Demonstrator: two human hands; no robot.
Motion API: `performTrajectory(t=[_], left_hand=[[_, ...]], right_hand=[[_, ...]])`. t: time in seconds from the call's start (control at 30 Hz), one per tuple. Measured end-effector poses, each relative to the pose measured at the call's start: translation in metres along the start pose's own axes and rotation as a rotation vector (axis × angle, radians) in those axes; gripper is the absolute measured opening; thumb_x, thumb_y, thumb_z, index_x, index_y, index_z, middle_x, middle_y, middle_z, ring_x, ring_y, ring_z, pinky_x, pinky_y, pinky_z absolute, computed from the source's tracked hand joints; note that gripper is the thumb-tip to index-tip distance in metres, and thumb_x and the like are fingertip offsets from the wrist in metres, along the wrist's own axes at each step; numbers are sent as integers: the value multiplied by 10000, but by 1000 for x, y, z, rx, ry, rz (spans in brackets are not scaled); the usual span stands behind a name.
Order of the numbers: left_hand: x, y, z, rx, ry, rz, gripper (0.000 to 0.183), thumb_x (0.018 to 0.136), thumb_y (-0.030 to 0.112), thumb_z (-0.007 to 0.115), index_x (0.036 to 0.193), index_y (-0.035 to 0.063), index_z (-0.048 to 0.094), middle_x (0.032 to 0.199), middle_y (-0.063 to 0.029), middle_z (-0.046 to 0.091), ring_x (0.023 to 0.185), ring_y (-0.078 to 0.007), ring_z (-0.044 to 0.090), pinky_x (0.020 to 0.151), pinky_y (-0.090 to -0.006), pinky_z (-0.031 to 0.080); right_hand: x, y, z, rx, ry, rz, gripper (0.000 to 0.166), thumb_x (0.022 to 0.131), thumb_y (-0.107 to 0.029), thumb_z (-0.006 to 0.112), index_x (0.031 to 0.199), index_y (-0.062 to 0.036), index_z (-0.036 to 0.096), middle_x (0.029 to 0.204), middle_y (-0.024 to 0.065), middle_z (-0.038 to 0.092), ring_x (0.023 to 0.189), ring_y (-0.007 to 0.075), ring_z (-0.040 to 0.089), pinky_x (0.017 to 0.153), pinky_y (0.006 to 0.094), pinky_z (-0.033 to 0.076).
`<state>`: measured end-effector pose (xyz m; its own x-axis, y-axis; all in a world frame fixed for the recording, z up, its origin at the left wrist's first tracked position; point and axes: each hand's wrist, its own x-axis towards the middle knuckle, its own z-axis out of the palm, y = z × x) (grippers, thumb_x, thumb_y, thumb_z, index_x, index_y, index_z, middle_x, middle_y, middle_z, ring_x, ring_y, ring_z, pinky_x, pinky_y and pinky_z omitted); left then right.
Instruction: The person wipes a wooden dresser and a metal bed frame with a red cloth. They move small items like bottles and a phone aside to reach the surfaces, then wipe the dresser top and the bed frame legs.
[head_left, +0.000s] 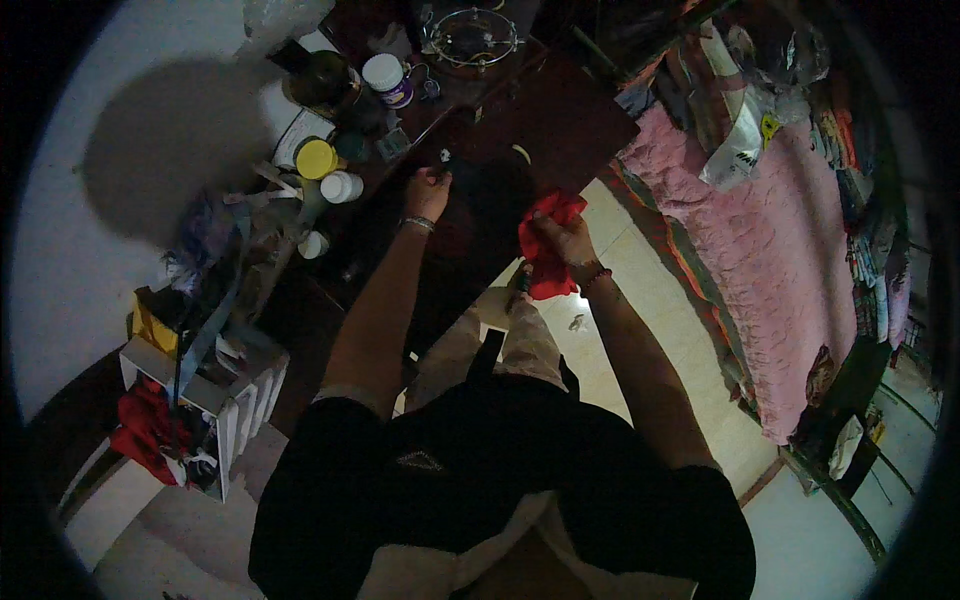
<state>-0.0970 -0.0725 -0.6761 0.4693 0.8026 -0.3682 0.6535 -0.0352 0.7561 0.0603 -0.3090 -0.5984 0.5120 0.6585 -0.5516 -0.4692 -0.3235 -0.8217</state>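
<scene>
My right hand (568, 237) grips a crumpled red cloth (556, 279), which hangs below the fingers beside the edge of a dark wooden table (555, 112). Over the same tabletop, my left hand (429, 196) has its fingers curled. A small whitish object (445, 155) is just beyond its fingertips; whether the hand touches or holds it is too dark to tell. Between and beyond the two hands, a short curved yellowish piece (522, 154) lies on the wood.
White-lidded jar (384, 73), yellow-lidded container (317, 159) and white bottle (341, 187) crowd the table's left side. A round wire frame (474, 37) sits at the back. Right stands a bed with a pink cover (757, 247); a white slatted basket (247, 397) is at lower left.
</scene>
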Motion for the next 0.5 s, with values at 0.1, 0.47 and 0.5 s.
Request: performTrajectory(t=[0.1,0.47,0.5], left_hand=[[-1,22,-1,131,14,-48,307,869,304,646,967,13,657,1000,-162,680,945,-357,631,826,-435,508],[14,4,41,-676,-126,-412,726,911,563,485,1455,111,322,1493,-138,347,1362,-321,309,1038,-565,302],[13,-1,47,-405,-163,-231,717,921,539,466,1460,93,309,1502,-137,333,1375,-316,290,1067,-545,236]], right_hand=[[35,17,22,-603,137,-308,374,824,-300,705,1092,-69,584,1010,147,657,994,319,603,889,445,472],[77,68,21,-769,175,-356,548,779,-298,711,1232,-83,490,1167,219,567,1215,418,455,1003,469,411],[78,66,20,-775,159,-370,553,780,-295,716,1235,-79,488,1179,207,568,1216,391,469,992,458,424]])
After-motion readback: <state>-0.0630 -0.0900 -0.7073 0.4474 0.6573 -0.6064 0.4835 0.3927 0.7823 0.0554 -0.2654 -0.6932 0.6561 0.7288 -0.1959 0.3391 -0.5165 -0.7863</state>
